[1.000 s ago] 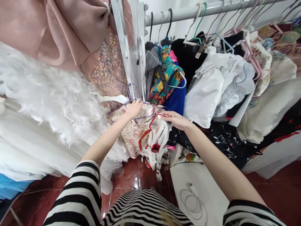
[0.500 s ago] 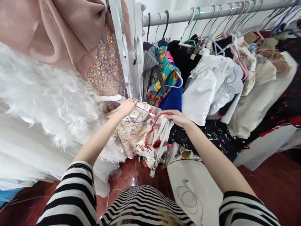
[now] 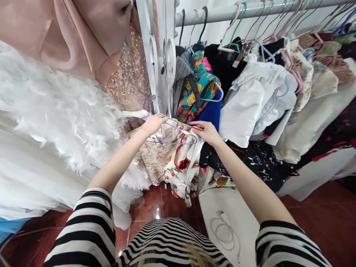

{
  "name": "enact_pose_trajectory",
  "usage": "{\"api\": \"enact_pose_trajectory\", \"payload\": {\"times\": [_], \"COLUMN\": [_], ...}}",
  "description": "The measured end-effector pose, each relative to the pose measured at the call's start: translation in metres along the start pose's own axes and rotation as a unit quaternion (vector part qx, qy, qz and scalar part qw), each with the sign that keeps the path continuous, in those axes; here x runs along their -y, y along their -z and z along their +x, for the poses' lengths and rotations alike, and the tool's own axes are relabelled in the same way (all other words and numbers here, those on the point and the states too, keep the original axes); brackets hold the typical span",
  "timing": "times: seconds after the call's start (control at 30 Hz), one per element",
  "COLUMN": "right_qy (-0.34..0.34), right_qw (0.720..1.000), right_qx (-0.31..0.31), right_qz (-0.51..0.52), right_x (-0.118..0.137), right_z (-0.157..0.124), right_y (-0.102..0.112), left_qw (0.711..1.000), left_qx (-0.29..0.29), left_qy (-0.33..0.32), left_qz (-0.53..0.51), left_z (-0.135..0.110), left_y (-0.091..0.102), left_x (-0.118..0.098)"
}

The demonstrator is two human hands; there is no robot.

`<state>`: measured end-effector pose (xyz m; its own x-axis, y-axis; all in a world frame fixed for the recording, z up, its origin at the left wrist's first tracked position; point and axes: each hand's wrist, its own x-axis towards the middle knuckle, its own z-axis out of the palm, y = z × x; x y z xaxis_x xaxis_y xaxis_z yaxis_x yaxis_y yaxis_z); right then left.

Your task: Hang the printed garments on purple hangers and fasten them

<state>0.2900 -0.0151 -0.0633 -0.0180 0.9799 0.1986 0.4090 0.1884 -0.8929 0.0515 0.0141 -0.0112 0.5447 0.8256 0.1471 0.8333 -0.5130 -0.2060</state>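
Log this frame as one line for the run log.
Left hand: purple hanger | Right hand: red hanger | Nearby: floral garment, white feather dress

A single head-worn camera is looking forward and down from just above the person's striped top [image 3: 172, 237], facing a clothes rail [image 3: 244, 11], close over the left hand [image 3: 154, 124] and right hand [image 3: 207, 132], its wide view reaching the red tile floor [image 3: 150, 207].

Pink satin bow [image 3: 69, 33] cut off at top L edge; clothes rail [image 3: 250, 11] runs out of frame far R. Left hand [image 3: 154, 124] hides part of purple hanger [image 3: 178, 138]; right hand [image 3: 205, 132] covers top end of red hanger [image 3: 177, 152]. Small orange thing [image 3: 222, 181], near R, too small to tell. Blue cloth [image 3: 11, 228] cut off at L edge.
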Motion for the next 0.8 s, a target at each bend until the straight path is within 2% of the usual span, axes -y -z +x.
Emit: {"api": "enact_pose_trajectory", "payload": {"times": [0.13,0.33,0.43,0.53,0.63,0.8], "right_qy": [0.087,0.135,0.160,0.185,0.193,0.205], "right_qw": [0.992,0.989,0.985,0.974,0.969,0.960], "right_qx": [-0.029,-0.003,0.062,0.123,0.111,0.044], "right_qz": [-0.085,-0.062,-0.027,-0.049,-0.103,-0.186], "right_x": [0.024,0.043,0.034,0.018,0.003,-0.014], "right_z": [0.000,-0.003,0.000,0.003,0.003,0.000], "right_y": [-0.005,-0.035,-0.047,-0.048,-0.040,-0.023], "left_qw": [1.000,0.998,0.998,0.998,0.998,0.998], "left_qx": [0.013,0.024,0.026,0.023,0.019,0.036], "left_qy": [0.003,0.048,0.060,0.060,0.059,0.055], "left_qz": [0.015,0.010,0.011,0.010,0.005,-0.001], "left_z": [0.002,0.002,0.001,0.002,0.006,0.014], "left_y": [0.001,-0.004,-0.006,-0.007,-0.008,-0.010], "left_x": [-0.005,-0.014,-0.015,-0.016,-0.018,-0.018]}}
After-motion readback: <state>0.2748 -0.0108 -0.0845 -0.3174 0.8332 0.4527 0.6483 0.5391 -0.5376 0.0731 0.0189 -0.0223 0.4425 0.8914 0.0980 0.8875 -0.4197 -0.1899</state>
